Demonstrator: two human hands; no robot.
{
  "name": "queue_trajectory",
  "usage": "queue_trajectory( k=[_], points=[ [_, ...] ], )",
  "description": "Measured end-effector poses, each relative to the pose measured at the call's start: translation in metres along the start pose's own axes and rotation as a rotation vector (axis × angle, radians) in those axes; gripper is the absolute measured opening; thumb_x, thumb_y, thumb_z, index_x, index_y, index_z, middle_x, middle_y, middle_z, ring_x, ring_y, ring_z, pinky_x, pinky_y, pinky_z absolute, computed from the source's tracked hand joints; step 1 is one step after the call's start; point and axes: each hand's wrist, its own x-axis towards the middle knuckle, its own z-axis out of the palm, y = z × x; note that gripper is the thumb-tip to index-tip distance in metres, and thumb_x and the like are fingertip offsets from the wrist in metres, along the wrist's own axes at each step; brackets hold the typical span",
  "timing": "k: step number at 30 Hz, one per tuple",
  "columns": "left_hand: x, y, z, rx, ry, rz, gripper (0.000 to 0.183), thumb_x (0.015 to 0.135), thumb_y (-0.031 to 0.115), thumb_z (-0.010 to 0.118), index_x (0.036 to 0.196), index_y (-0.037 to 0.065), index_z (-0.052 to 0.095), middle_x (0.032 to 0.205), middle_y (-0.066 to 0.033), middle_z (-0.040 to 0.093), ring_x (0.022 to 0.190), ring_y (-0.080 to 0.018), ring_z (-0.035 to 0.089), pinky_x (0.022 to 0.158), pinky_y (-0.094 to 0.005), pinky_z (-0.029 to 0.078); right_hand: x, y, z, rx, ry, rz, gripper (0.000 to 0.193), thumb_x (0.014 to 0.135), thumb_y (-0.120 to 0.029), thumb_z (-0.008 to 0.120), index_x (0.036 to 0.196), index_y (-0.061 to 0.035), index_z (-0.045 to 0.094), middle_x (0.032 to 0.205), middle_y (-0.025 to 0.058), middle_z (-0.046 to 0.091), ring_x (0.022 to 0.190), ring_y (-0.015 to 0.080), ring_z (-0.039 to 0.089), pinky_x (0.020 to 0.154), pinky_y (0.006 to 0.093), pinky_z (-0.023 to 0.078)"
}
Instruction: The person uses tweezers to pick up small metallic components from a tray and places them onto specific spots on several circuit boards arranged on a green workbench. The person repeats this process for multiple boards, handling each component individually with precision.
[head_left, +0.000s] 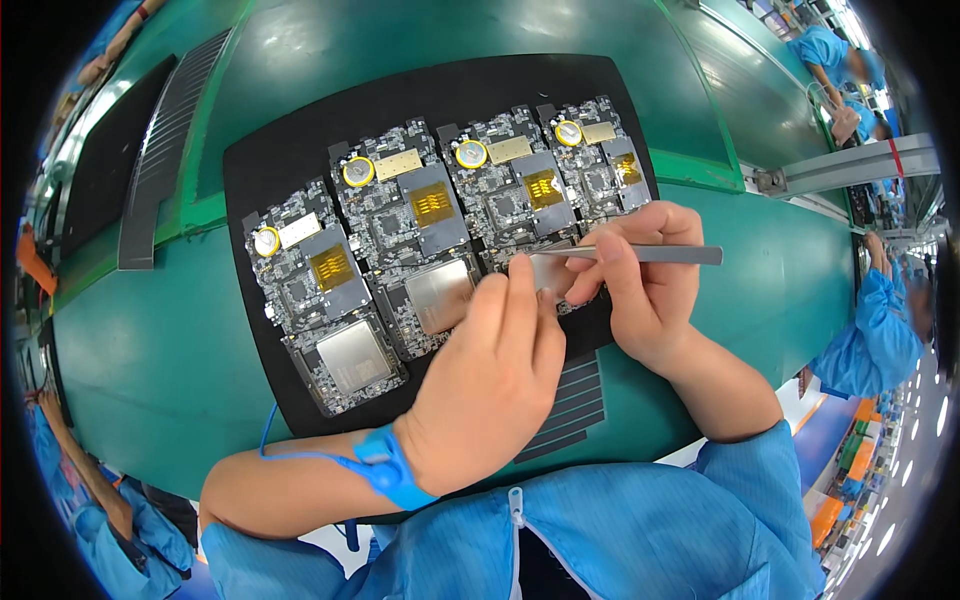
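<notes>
Several circuit boards lie in a row on a black mat, each with a yellow-rimmed coin cell, an amber tape patch and a silver metal plate. My right hand grips metal tweezers in a pinch, their tip pointing left over the third circuit board. My left hand reaches over the lower part of that board, its fingertips drawn together at the tweezers' tip. Whatever sits between those fingertips is too small to make out. Both hands partly cover the third board's silver plate. A blue wrist strap with a cord circles my left wrist.
Dark strips lie on the green table in front of the mat. A black panel rests at the far left. A metal rail stands at the right. Co-workers in blue sit along both sides.
</notes>
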Motion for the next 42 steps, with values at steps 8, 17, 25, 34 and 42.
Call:
queue_trajectory(
  k=[8, 17, 25, 34, 42],
  points=[
    [-0.007, 0.005, 0.007, 0.244, -0.044, 0.130, 0.039, 0.079, 0.015, 0.057, 0.102, -0.017, 0.060, 0.102, -0.0306, 0.058, 0.101, -0.0395, 0.054, 0.093, -0.0402, 0.045, -0.001, 0.007, -0.003, -0.152, -0.129, -0.118, 0.007, 0.090, -0.001, 0.055, 0.089, 0.0024, 0.048, 0.075, 0.0080, 0.059, 0.057, 0.0074, 0.060, 0.051, 0.0201, 0.047],
    [-0.010, 0.005, 0.004, 0.330, -0.041, 0.155, 0.039, 0.079, 0.016, 0.056, 0.102, -0.015, 0.060, 0.105, -0.0287, 0.057, 0.103, -0.0395, 0.053, 0.092, -0.0365, 0.046, -0.003, 0.008, -0.001, -0.206, -0.150, -0.260, 0.008, 0.090, -0.001, 0.053, 0.090, 0.0015, 0.045, 0.075, 0.0083, 0.060, 0.055, 0.0089, 0.058, 0.051, 0.0205, 0.047],
    [-0.037, 0.039, -0.019, -0.004, -0.285, 0.353, 0.039, 0.066, 0.015, 0.055, 0.094, -0.011, 0.064, 0.106, -0.0262, 0.058, 0.099, -0.0347, 0.055, 0.081, -0.0306, 0.051, -0.028, -0.047, -0.018, 0.231, 0.104, 0.265, 0.019, 0.094, -0.006, 0.048, 0.103, -0.0030, 0.032, 0.077, 0.0133, 0.060, 0.055, 0.0120, 0.060, 0.047, 0.0207, 0.049],
    [-0.056, 0.060, -0.014, -0.102, -0.277, 0.512, 0.033, 0.067, 0.015, 0.055, 0.083, -0.012, 0.065, 0.102, -0.0275, 0.060, 0.095, -0.0338, 0.057, 0.078, -0.0328, 0.053, -0.151, -0.062, -0.038, 0.109, 0.096, 0.417, 0.020, 0.092, 0.000, 0.049, 0.103, -0.0032, 0.033, 0.079, 0.0147, 0.061, 0.056, 0.0100, 0.060, 0.049, 0.0201, 0.049],
    [-0.056, 0.060, -0.013, -0.071, -0.271, 0.523, 0.029, 0.070, 0.015, 0.055, 0.082, -0.009, 0.065, 0.104, -0.0280, 0.060, 0.095, -0.0331, 0.057, 0.078, -0.0319, 0.052, -0.155, -0.055, -0.031, -0.010, 0.067, 0.330, 0.020, 0.092, -0.001, 0.050, 0.103, -0.0032, 0.033, 0.079, 0.0142, 0.062, 0.055, 0.0083, 0.059, 0.049, 0.0185, 0.048]
  ],
)
